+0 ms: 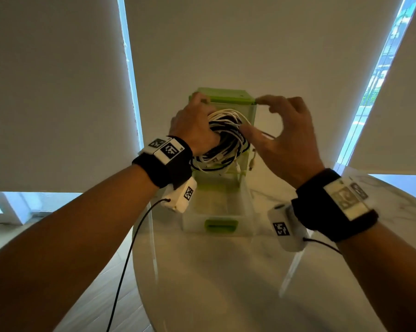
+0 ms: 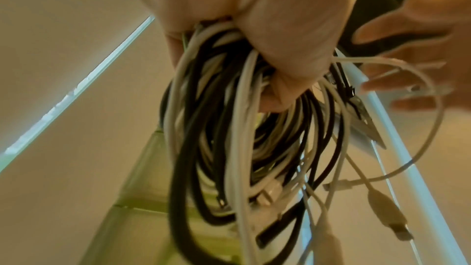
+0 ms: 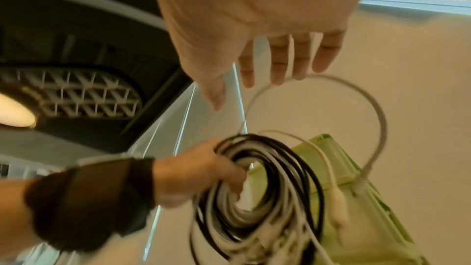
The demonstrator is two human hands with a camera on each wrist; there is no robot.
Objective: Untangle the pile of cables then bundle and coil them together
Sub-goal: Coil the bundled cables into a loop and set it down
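Cable coil (image 1: pixel 222 140) black-and-white, gripped in my left hand (image 1: pixel 192 127); fingers buried in loops. My right hand (image 1: pixel 286 137) spread, holding nothing. Green box (image 1: pixel 226 94) behind, mostly hidden.

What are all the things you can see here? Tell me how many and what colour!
cable bundle: one coil of many cables, black and white, held up in front of the drawer box
loose cable: one, white, looping out from the coil near the right fingers
drawer box: one, green and clear, on the table
table: one, white, round
left hand: grips the coil
right hand: fingers relaxed, beside the coil
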